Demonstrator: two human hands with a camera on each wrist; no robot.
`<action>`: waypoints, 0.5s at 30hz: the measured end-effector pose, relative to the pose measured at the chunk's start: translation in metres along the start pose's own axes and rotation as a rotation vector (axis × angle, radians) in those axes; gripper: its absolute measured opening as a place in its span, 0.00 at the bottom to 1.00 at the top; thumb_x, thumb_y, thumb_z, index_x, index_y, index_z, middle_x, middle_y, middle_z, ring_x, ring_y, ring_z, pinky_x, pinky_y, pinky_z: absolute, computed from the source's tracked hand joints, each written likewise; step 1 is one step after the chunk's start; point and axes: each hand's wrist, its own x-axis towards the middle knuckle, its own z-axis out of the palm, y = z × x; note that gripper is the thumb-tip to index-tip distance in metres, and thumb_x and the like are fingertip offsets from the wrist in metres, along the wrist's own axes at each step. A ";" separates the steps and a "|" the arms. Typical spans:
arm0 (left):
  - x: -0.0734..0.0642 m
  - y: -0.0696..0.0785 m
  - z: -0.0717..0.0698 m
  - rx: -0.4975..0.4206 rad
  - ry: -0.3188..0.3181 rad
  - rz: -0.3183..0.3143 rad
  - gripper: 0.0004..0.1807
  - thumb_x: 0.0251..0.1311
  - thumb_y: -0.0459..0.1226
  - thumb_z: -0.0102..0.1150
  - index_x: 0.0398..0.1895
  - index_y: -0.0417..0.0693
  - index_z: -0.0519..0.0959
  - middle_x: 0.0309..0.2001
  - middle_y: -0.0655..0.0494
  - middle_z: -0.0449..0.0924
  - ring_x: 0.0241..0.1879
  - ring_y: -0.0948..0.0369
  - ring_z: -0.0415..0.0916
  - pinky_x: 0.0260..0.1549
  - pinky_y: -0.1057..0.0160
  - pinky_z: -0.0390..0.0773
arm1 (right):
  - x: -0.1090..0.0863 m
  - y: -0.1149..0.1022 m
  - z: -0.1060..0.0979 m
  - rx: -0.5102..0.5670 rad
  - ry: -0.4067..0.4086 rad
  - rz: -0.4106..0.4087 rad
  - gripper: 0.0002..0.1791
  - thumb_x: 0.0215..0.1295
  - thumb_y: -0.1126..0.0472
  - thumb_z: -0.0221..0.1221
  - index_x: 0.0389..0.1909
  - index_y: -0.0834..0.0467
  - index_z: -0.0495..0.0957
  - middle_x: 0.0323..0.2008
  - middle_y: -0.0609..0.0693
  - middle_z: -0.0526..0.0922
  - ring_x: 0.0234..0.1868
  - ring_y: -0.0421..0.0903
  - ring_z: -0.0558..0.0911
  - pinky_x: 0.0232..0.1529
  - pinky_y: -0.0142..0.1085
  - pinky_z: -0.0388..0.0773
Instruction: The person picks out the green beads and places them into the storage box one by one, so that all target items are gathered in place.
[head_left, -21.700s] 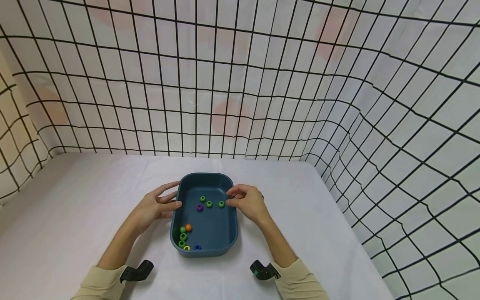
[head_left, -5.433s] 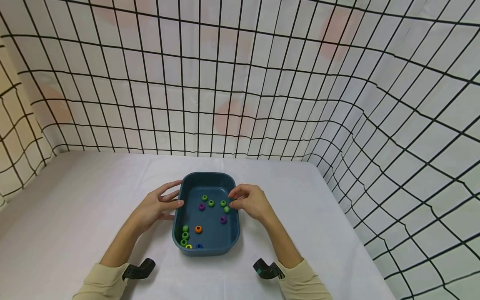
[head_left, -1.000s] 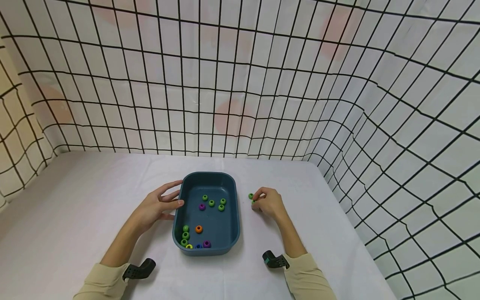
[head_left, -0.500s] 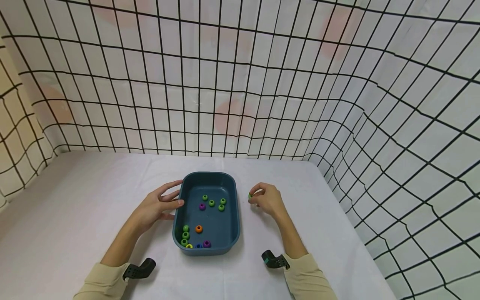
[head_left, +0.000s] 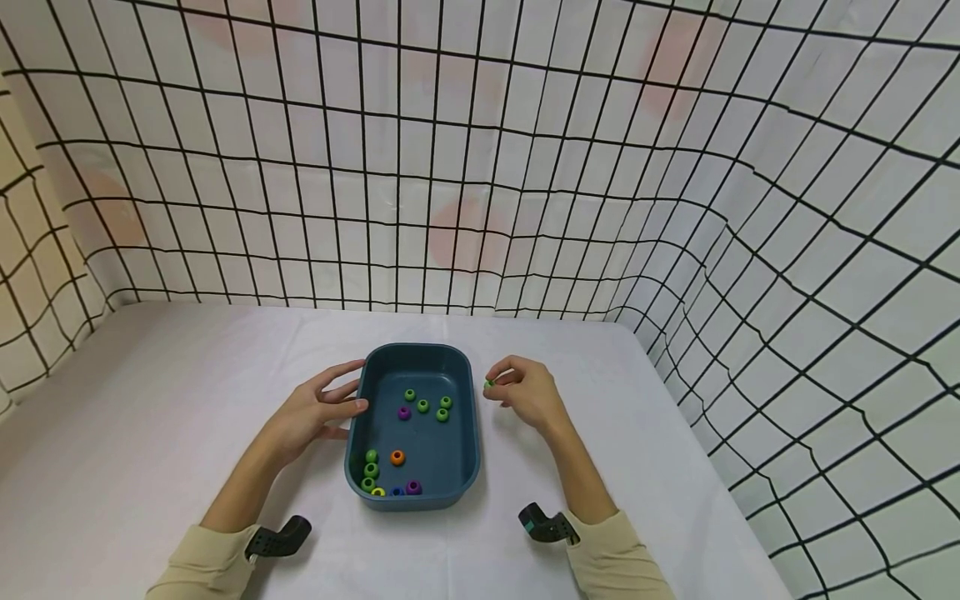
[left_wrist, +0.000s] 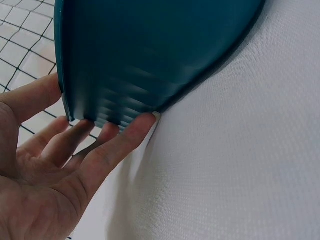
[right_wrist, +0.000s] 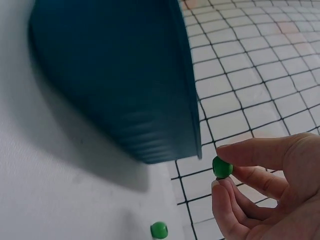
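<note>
A teal tray [head_left: 420,505] with several small beads stands on the white-covered table. My left hand [head_left: 306,414] rests its spread fingers against the tray's left outer wall, seen closer in the left wrist view. Just right of the tray, my right hand [head_left: 528,396] pinches a green bead [right_wrist: 222,167] between thumb and fingertips, above the table. Another green bead [right_wrist: 159,230] lies on the cloth below, hidden in the head view. In the tray are several green beads [head_left: 423,406], two purple beads [head_left: 413,487], an orange bead [head_left: 397,457], a yellow bead [head_left: 378,492] and a blue bead [head_left: 397,492].
A black wire grid [head_left: 375,208] stands behind the table, in front of white sheeting, and continues along the sides. White cloth [head_left: 187,375] covers the table. Each wrist wears a black camera mount [head_left: 279,537].
The right hand has lifted a green bead off the table and moved slightly left, toward the tray. Earlier, one purple bead shifted to the tray's near end. The left hand has stayed put.
</note>
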 end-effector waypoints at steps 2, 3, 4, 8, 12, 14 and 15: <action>0.000 0.000 0.000 -0.001 -0.001 -0.001 0.41 0.67 0.38 0.65 0.80 0.59 0.57 0.78 0.41 0.57 0.70 0.38 0.68 0.50 0.42 0.84 | -0.002 -0.004 0.001 0.018 -0.008 -0.014 0.07 0.56 0.67 0.70 0.36 0.57 0.84 0.33 0.54 0.85 0.37 0.61 0.86 0.42 0.53 0.86; 0.000 0.000 0.000 -0.002 -0.001 -0.001 0.41 0.67 0.38 0.65 0.80 0.59 0.57 0.78 0.41 0.56 0.70 0.38 0.68 0.50 0.42 0.84 | -0.003 -0.006 0.002 0.027 -0.014 -0.019 0.07 0.57 0.67 0.70 0.36 0.58 0.84 0.34 0.55 0.86 0.38 0.62 0.86 0.42 0.53 0.86; 0.000 0.000 0.000 -0.001 -0.001 -0.001 0.41 0.67 0.38 0.65 0.80 0.59 0.57 0.78 0.41 0.56 0.70 0.38 0.68 0.50 0.41 0.84 | -0.003 -0.007 0.003 0.040 -0.021 -0.019 0.08 0.57 0.67 0.70 0.37 0.58 0.84 0.34 0.55 0.86 0.39 0.63 0.86 0.42 0.53 0.86; 0.001 0.000 0.000 0.002 0.001 -0.003 0.41 0.67 0.38 0.65 0.80 0.58 0.57 0.78 0.41 0.56 0.70 0.37 0.67 0.50 0.42 0.84 | -0.007 -0.013 0.006 0.064 -0.048 -0.032 0.08 0.57 0.68 0.70 0.38 0.58 0.84 0.36 0.55 0.86 0.35 0.60 0.87 0.41 0.52 0.87; 0.001 0.000 0.000 0.004 0.004 -0.002 0.41 0.67 0.38 0.65 0.80 0.58 0.57 0.78 0.41 0.56 0.70 0.37 0.67 0.50 0.42 0.84 | -0.010 -0.017 0.011 0.059 -0.071 -0.041 0.08 0.59 0.67 0.70 0.38 0.57 0.84 0.36 0.55 0.86 0.31 0.49 0.86 0.39 0.47 0.87; 0.001 0.000 0.000 0.006 0.006 -0.001 0.41 0.67 0.38 0.65 0.80 0.58 0.57 0.78 0.41 0.56 0.70 0.37 0.67 0.50 0.43 0.84 | -0.010 -0.018 0.014 0.063 -0.087 -0.042 0.08 0.59 0.66 0.70 0.39 0.57 0.84 0.37 0.55 0.85 0.30 0.46 0.86 0.39 0.47 0.87; 0.001 0.000 0.000 0.007 0.006 0.000 0.41 0.67 0.38 0.65 0.80 0.58 0.57 0.78 0.41 0.56 0.70 0.37 0.67 0.50 0.43 0.84 | -0.011 -0.019 0.015 0.066 -0.098 -0.041 0.08 0.59 0.66 0.70 0.39 0.57 0.84 0.37 0.55 0.85 0.30 0.45 0.85 0.39 0.47 0.87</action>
